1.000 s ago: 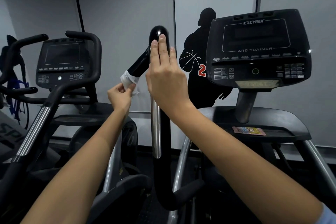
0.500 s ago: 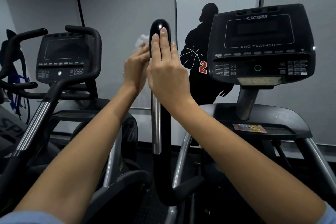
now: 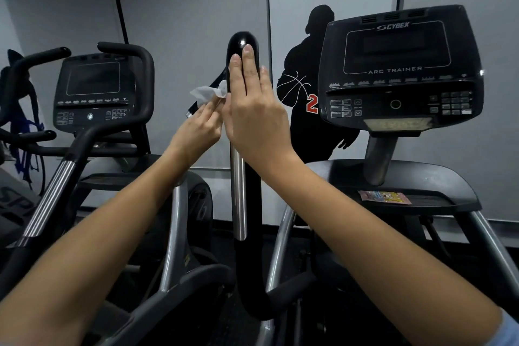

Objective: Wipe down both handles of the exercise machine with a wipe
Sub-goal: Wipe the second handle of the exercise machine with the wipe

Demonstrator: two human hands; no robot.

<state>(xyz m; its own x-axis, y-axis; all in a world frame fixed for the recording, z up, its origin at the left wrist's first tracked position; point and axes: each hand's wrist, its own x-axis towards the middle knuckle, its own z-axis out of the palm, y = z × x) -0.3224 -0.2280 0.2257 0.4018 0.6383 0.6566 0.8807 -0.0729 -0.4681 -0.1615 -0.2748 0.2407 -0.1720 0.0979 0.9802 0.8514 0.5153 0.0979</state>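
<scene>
A tall black handle (image 3: 242, 45) of the exercise machine stands upright, rigid and glossy, likely slick, with the right hand (image 3: 254, 118) laid flat against it, fingers straight and together, fingertips just below its rounded top. Left of those fingers, the left hand (image 3: 196, 132) pinches a thin white wipe (image 3: 206, 93), soft, light and crumpled, best gripped bunched and wrapped around the bar.

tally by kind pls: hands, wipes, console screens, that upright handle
Hands: 2 (left hand holding the wipe, right hand flat on the handle)
Wipes: 1 (white wipe)
Console screens: 2 (Cybex console, left console)
Upright black handle: 1
Total: 6
</scene>
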